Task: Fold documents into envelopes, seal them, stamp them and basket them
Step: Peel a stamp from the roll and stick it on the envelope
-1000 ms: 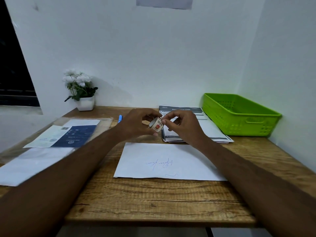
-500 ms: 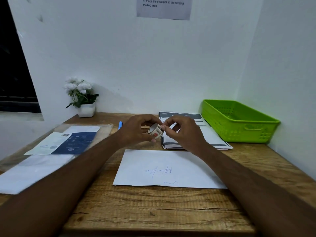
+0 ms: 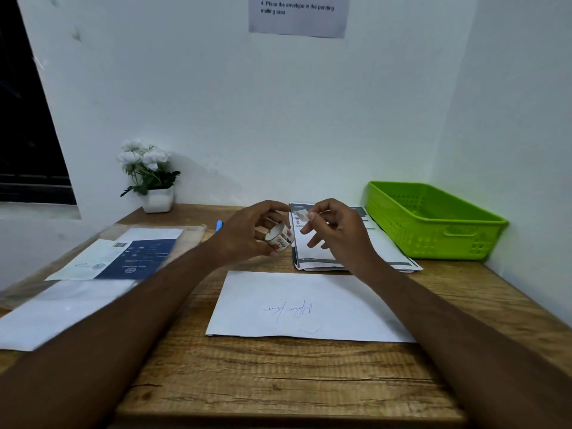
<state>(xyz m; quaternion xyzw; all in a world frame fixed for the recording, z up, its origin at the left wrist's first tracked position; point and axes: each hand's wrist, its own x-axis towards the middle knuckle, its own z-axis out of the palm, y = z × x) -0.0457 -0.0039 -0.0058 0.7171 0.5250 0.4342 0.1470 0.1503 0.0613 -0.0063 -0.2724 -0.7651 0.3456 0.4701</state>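
Our right hand (image 3: 337, 232) now pinches a stamp (image 3: 304, 215) peeled off the roll (image 3: 280, 239) gripped in our left hand (image 3: 244, 235), apparently ready for the envelope (image 3: 309, 305).

Head-worn wide view, forward and down, near the desk (image 3: 278, 382); edges perhaps blurred.

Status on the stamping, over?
Left hand grips stamp roll. Right hand pinches a loose stamp. Envelope flat on desk, no stamp yet. Nothing lying on it.
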